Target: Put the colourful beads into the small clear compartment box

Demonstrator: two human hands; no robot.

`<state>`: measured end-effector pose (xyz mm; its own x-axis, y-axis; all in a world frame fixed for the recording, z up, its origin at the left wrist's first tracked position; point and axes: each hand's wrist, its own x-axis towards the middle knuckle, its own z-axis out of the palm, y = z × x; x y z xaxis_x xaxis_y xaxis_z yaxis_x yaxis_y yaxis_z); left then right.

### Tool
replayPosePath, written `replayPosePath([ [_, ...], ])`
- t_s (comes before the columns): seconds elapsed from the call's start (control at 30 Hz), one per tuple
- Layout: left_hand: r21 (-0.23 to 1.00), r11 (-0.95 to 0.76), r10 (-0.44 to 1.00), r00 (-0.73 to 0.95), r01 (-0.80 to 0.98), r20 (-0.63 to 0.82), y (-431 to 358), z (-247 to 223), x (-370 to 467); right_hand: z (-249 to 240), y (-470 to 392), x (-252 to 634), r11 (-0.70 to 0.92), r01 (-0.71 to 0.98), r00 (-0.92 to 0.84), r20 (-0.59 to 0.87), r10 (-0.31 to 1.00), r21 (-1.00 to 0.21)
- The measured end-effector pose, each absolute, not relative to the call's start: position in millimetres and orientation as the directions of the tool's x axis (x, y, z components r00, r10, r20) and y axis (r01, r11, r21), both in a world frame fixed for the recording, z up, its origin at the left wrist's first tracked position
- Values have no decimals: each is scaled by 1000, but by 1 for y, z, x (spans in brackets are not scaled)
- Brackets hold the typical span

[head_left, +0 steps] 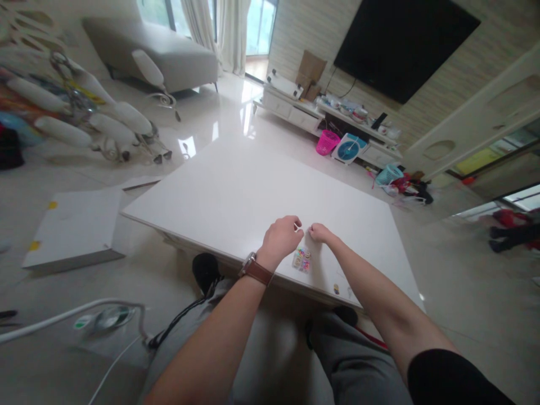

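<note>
Both of my hands are close together above the white table [253, 185], with a small gap between them. My left hand [282, 239], below a wristwatch with a brown strap [258, 271], has its fingers curled in a pinch; whatever is in them is too small to make out. On the right, my right hand [319, 232] is closed, thumb and fingertips together, its contents also unclear. Just below the hands lies a small clear compartment box [301, 260] with colourful little pieces, perhaps beads. A tiny yellow and dark item [336, 288] rests nearer the table's front edge.
A flat white box [78, 228] with yellow corners is on the floor at left, near a chandelier-like fixture [113, 121]. Beyond the table stand a pink basket [328, 143], a blue box fan [349, 148] and a TV cabinet [301, 117]. A grey chaise [169, 53] is at the back.
</note>
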<state>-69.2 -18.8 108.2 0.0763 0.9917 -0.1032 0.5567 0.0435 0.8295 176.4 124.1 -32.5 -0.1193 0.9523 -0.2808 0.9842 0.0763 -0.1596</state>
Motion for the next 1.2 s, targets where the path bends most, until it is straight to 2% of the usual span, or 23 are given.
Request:
replayPosePath([
  [0.33,843,13,992,99,537,-79,-20,106,-66,-10,26,189,232,939,-290,-224,930,-254],
  [0.6,841,6,990,116,541,-82,-20,107,-64,3,10,172,277,924,-323,-149,935,-262],
  [0.83,835,15,990,112,550,-91,-21,108,-64,16,-18,165,383,886,-436,-193,879,-262],
  [1.0,836,7,989,122,548,-88,-22,108,-65,32,-10,209,327,930,-339,-49,940,-171],
  [1.13,835,0,988,129,551,-85,-20,107,-65,30,0,272,160,984,-172,-187,967,-77],
  [1.2,834,-1,988,131,552,-85,-20,106,-65,21,-3,294,130,988,-147,-274,950,-79],
])
